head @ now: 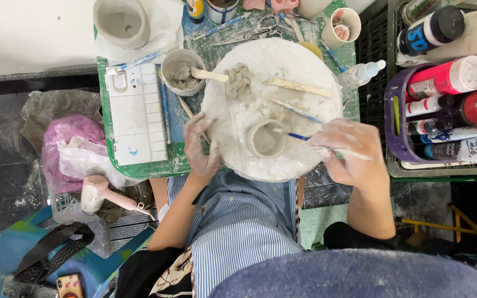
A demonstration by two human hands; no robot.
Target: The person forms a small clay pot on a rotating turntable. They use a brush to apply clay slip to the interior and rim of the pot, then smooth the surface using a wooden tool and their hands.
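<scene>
Clay cup stands upright near the front edge of the round white board, between the two hands. The right hand has its fingers closed around a thin brush with a blue part (its tip reaches the cup rim). The left hand, covered with clay, rests on the board's left edge with fingers loosely curled, holding nothing. A lump of clay lies behind the cup.

Wooden stick and clay lump crowd the turntable beyond the clay cup.
</scene>
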